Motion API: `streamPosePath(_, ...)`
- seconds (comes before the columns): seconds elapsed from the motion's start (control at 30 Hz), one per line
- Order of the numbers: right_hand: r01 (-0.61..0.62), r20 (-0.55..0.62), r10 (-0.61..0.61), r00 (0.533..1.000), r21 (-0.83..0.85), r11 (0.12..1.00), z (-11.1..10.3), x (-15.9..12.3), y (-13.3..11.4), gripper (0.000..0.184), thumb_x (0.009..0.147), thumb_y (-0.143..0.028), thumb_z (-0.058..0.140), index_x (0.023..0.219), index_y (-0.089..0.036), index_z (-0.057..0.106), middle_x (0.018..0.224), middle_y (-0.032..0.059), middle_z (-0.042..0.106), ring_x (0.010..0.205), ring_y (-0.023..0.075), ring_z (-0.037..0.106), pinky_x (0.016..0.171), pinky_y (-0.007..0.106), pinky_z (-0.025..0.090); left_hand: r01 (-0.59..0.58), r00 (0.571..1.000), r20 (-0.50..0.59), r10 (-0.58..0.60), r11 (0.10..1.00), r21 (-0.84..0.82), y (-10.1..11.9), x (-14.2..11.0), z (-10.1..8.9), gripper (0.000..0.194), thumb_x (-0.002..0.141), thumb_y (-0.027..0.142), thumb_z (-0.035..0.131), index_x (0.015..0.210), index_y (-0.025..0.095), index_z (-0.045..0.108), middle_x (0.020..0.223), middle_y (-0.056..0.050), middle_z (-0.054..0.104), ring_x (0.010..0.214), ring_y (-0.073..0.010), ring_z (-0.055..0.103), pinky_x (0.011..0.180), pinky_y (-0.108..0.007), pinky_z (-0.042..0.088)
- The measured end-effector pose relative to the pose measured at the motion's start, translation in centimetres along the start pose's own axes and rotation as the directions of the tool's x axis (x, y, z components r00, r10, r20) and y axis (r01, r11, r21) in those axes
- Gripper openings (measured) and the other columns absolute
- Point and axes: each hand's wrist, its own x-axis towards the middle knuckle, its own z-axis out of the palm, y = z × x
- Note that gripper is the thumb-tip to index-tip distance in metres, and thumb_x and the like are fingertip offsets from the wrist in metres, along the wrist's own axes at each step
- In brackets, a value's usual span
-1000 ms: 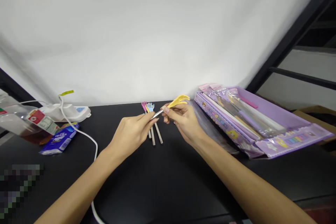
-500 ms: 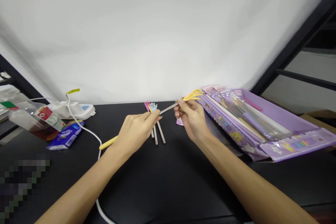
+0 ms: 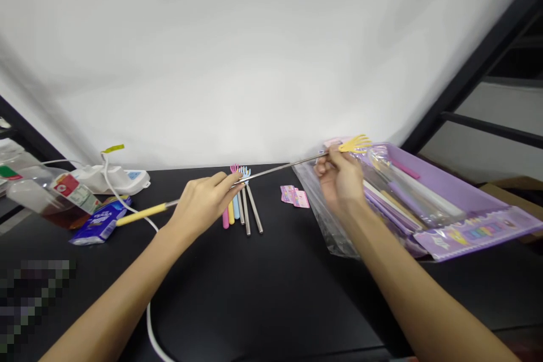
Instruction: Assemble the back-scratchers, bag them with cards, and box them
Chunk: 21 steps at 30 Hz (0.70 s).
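Observation:
Between my hands a yellow telescopic back scratcher (image 3: 280, 168) is stretched out, its silver rod slanting up to the right. My left hand (image 3: 206, 202) is closed around the rod, with the yellow handle sticking out to the left past the wrist. My right hand (image 3: 341, 178) pinches the rod just below the yellow claw head. Behind my left hand, several more back scratchers (image 3: 253, 203) lie side by side, with pink and blue claw heads showing; my hand partly covers them. Small pink cards (image 3: 294, 196) lie between the hands.
At right stands a purple box (image 3: 441, 175) holding wrapped sticks, with clear plastic bags (image 3: 326, 226) beside it. On the left are a blue packet (image 3: 99, 223), a bottle of brown liquid (image 3: 55, 195), a white power strip (image 3: 125, 180) and its cable (image 3: 150, 322). A white wall rises behind.
My hands have moved apart, and the back scratcher's rod is now drawn out longer. My right hand went right toward the purple box, uncovering the pink cards; my left hand shifted slightly left.

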Motion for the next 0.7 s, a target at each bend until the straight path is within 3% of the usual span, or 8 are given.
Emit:
streamPosePath(0.1,0.006,0.024,-0.005,1.000,-0.034,0.999,0.7,-0.5,0.2,0.044,0.073,-0.050,0.084,0.068,-0.020,0.052,0.060,-0.0062,0.048,0.050,0.0068,0.048,0.043,0.021,0.037,-0.061,0.997,-0.055,0.061,0.998,0.000,1.2,0.4,0.1,0.025,0.104,0.029,0.049,0.105,0.016,0.070,0.065,0.002,0.066,0.051,-0.0131,0.059,0.051,-0.027,0.038)
streamPosePath(0.17,0.085,-0.045,-0.087,0.995,-0.051,0.995,-0.1,0.4,-0.8,0.047,0.075,-0.054,0.081,0.067,-0.021,0.049,0.059,-0.0067,0.045,0.048,0.0067,0.044,0.041,0.021,0.033,-0.069,0.991,-0.116,0.067,0.998,-0.007,1.4,0.5,0.1,0.021,0.102,0.028,0.053,0.098,0.016,0.070,0.063,0.002,0.068,0.051,-0.0133,0.060,0.053,-0.027,0.040)
streamPosePath(0.3,0.250,-0.227,-0.269,0.936,-0.110,0.962,-4.0,3.5,-4.0,0.047,0.088,-0.061,0.063,0.066,-0.023,0.046,0.052,-0.0083,0.036,0.041,0.0066,0.029,0.039,0.024,0.025,-0.058,0.978,-0.201,0.063,0.998,0.034,0.7,0.2,0.1,0.016,0.097,0.027,0.061,0.091,0.016,0.071,0.063,0.001,0.071,0.051,-0.0153,0.063,0.052,-0.028,0.042)
streamPosePath(0.47,0.309,-0.183,-0.366,0.912,-0.280,0.909,-7.5,5.5,-6.4,0.055,0.089,-0.075,0.045,0.064,-0.027,0.042,0.047,-0.0089,0.026,0.038,0.0077,0.020,0.041,0.030,0.022,-0.032,0.977,-0.209,0.038,0.999,0.031,0.3,-0.1,0.2,0.010,0.093,0.026,0.066,0.090,0.018,0.072,0.067,0.001,0.074,0.051,-0.0155,0.065,0.051,-0.028,0.044)
streamPosePath(0.57,0.268,-0.208,-0.307,0.929,-0.194,0.943,-7.1,5.2,-6.3,0.051,0.092,-0.067,0.049,0.064,-0.025,0.043,0.047,-0.0090,0.029,0.038,0.0068,0.023,0.040,0.027,0.024,-0.035,0.963,-0.268,0.038,0.999,0.014,0.2,-0.1,0.5,0.009,0.093,0.024,0.067,0.094,0.016,0.072,0.076,-0.002,0.078,0.058,-0.0164,0.069,0.056,-0.028,0.049)
streamPosePath(0.7,0.163,-0.306,-0.129,0.943,0.089,0.983,-3.7,3.0,-4.1,0.041,0.091,-0.045,0.064,0.064,-0.020,0.046,0.051,-0.0091,0.040,0.038,0.0039,0.030,0.038,0.020,0.024,-0.112,0.942,-0.319,0.107,0.994,0.002,0.7,0.4,0.6,0.011,0.092,0.020,0.068,0.101,0.013,0.070,0.085,-0.007,0.079,0.067,-0.0180,0.072,0.063,-0.028,0.052)
